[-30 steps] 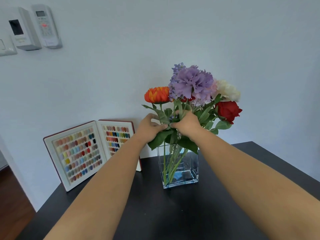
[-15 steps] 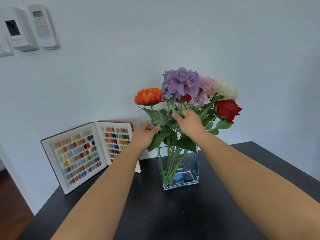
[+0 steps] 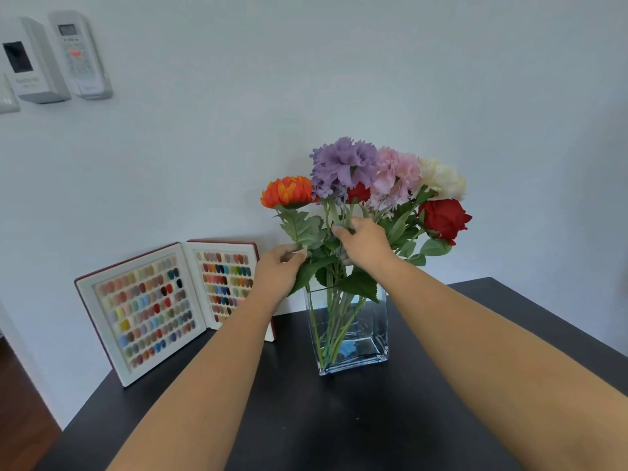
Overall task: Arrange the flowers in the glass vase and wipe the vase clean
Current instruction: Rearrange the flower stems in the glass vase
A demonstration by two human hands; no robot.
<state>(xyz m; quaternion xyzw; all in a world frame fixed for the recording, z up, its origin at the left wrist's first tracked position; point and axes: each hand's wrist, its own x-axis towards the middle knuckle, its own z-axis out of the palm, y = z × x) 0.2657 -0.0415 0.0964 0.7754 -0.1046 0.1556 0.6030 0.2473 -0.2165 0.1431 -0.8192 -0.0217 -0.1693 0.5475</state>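
square glass vase [image 3: 350, 329] on dark tabletop [image 3: 339, 426], green stems crossing inside. above rim we see flowers [image 3: 363, 185]: orange, purple, pink, cream, red. our left hand [image 3: 279, 270] fingers pinch orange bloom's leafy stem; right hand [image 3: 365, 244] fingers clenched round middle stems above rim.

Soft, even daylight; sharp centre, edges bowed.
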